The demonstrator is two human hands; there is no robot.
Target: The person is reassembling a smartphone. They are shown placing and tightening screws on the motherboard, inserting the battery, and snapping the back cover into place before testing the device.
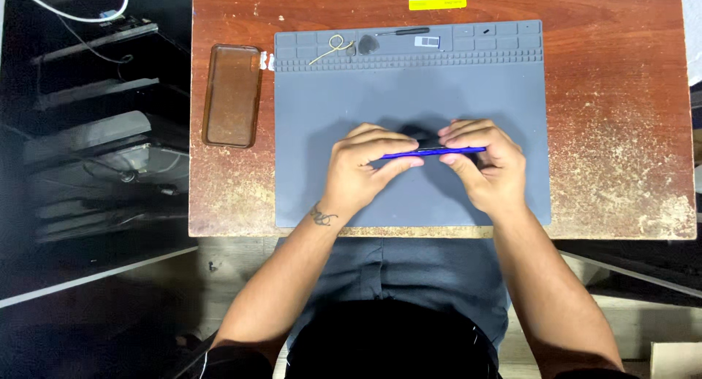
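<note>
Both hands, left [358,170] and right [488,165], are clamped on a thin blue phone [431,153] held edge-up over the grey mat [409,94] at frame centre. If pinched unevenly, it could slip or flex.

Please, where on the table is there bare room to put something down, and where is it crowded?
Free: the grey mat between its tray strip and the hands; the bare wood right of the mat. Crowded: the mat's middle, where the left hand and right hand hold a blue phone; the left strip holds a clear case.
</note>
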